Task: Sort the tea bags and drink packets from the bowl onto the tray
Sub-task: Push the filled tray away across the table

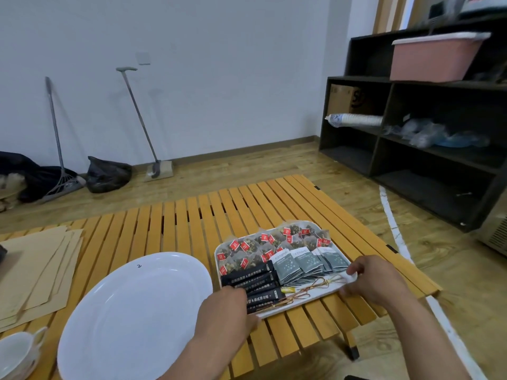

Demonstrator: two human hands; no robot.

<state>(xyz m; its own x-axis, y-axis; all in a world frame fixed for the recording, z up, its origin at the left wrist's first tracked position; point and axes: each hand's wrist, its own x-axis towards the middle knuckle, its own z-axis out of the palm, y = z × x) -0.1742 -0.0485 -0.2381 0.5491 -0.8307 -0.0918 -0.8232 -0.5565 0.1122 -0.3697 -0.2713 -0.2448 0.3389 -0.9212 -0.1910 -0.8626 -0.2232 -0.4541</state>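
Observation:
A white tray (326,296) sits on the slatted wooden table (192,215). Clear tea bags with red tags (252,249) fill its far side, grey packets (310,263) stand in a row at the right, and black stick packets (253,281) lie at the left front. Thin gold ties (315,286) lie along its near edge. My left hand (227,308) grips the tray's near left corner, over the black sticks. My right hand (370,278) grips the tray's near right corner. The large white bowl (131,311) lies to the left with nothing in it.
Brown paper envelopes (35,272) are stacked at the table's left. White cups (16,352) stand at the lower left. A dark shelf unit (428,149) with a pink bin stands at the right. Brooms and a black bag lean by the far wall.

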